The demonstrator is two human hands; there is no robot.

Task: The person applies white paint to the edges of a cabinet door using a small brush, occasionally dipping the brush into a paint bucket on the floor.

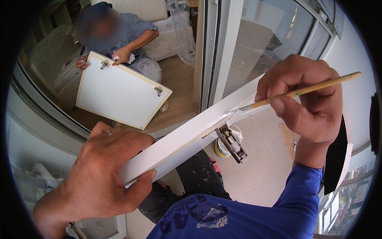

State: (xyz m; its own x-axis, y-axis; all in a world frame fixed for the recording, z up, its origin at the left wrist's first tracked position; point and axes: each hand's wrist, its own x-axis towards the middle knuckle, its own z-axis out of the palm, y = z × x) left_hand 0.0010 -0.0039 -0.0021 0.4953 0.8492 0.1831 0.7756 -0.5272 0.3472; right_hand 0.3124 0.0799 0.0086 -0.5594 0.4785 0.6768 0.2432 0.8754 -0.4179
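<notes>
My left hand [107, 171] is closed around the near end of a white cabinet door [179, 135], its thumb on one face and the fingers on the other. The door is held edge-up and runs away to the upper right. A metal hinge [231, 143] sticks out from its face near the middle. In a pinch between thumb and fingers, my right hand [304, 95] holds a thin wooden paintbrush [318, 85]. The bristle tip touches the door's edge just above the hinge, where wet-looking white paint [223, 116] lies.
A paint bucket [223, 149] stands on the tiled floor [262, 159] below the hinge. Beyond the sliding door frame [211, 51], a seated person [131, 36] holds another white door panel [119, 93] with two hinges. Glass panes [262, 47] rise behind my right hand.
</notes>
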